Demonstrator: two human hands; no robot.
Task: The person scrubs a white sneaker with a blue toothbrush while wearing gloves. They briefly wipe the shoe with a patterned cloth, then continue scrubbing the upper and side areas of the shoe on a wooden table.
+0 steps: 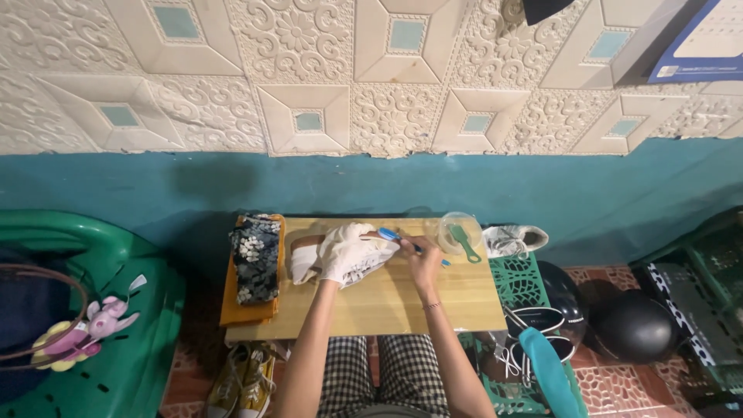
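Gripping a white shoe [364, 259] on the wooden desk [387, 298], the gloved left hand [344, 251] steadies it. The right hand [422, 259] is closed around a blue brush [398, 239] touching the shoe.

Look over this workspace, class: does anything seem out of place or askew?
One white sneaker lies tipped on its side off the table's right end, on a green crate. Yellow shoes sit partly under the table's left edge.

On the tabletop [464, 298], a folded cloth [254, 263] lies left, a shoe [340, 259] in the middle, a clear container [457, 232] right.
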